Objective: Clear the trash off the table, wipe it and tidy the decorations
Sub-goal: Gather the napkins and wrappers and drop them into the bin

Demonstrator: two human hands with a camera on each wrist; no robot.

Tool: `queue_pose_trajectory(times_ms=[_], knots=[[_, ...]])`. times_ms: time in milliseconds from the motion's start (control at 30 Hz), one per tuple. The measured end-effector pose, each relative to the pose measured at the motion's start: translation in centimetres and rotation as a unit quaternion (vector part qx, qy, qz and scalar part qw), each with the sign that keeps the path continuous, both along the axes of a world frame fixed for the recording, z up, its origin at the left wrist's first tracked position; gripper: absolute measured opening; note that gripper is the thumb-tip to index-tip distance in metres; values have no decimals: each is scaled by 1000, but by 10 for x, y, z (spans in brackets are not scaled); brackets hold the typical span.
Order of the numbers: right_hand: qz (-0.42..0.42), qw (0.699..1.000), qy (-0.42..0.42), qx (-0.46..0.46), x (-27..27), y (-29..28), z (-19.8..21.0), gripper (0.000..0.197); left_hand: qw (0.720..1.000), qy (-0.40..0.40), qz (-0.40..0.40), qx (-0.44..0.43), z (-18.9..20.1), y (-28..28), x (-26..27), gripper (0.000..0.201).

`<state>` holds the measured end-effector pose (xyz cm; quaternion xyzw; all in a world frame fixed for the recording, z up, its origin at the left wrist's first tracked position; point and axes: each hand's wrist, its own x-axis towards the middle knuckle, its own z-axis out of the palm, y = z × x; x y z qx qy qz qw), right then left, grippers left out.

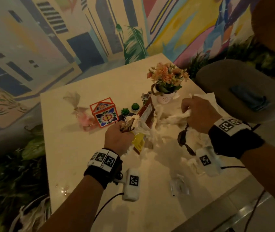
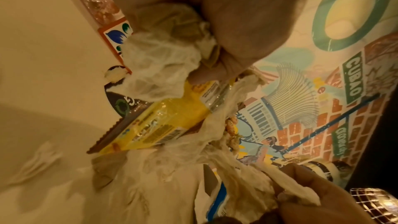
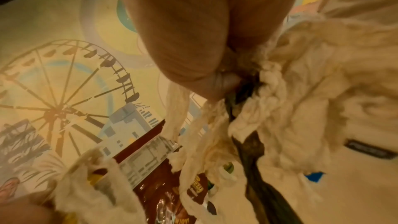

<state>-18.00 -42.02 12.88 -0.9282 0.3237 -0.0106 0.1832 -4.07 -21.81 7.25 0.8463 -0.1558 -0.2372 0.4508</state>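
On the white table [image 1: 76,148] my left hand [image 1: 119,137] grips a wad of crumpled tissues [image 2: 163,67] together with a yellow wrapper [image 1: 139,142] that hangs below the fist. My right hand [image 1: 198,114] grips a bunch of white tissues [image 3: 301,91] and a dark limp strip [image 1: 182,139] that dangles from it. More shredded tissue [image 1: 165,124] lies between the hands. A brown snack packet [image 1: 147,113] stands among it. The decorations stand behind: a flower pot [image 1: 166,96], a red lantern box [image 1: 104,113], two small cacti [image 1: 125,111] and a pink gift bag [image 1: 83,115].
A grey round chair [image 1: 233,91] stands close at the table's right side. A clear plastic wrapper [image 1: 178,185] lies near the front edge. A bin with white trash [image 1: 31,215] sits on the floor at the lower left, among green plants. Painted walls close off the back.
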Motion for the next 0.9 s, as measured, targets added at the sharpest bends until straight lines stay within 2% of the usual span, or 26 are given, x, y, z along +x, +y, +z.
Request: queue_pose_trajectory(times_ms=[200, 367, 467, 533, 600, 800, 900], knots=[[-60, 997, -41, -29, 3, 31, 21, 18, 998, 2, -25, -63, 25, 44, 6, 33], [-108, 993, 31, -35, -1, 54, 18, 14, 997, 8, -32, -71, 36, 82, 11, 27], [-150, 987, 33, -35, -8, 61, 22, 13, 996, 19, -36, -85, 39, 96, 11, 24], [-172, 984, 34, -26, -9, 65, 21, 13, 996, 9, -62, -69, 37, 103, 9, 12], [-187, 981, 45, -13, -9, 66, 16, 14, 995, -3, -72, -64, 32, 107, 5, 17], [-197, 979, 21, 54, -1, 59, -7, 7, 997, -3, -41, -59, 29, 109, 5, 21], [-190, 978, 15, 88, 1, 58, -12, 8, 998, 7, -14, -67, 35, 108, 9, 12]])
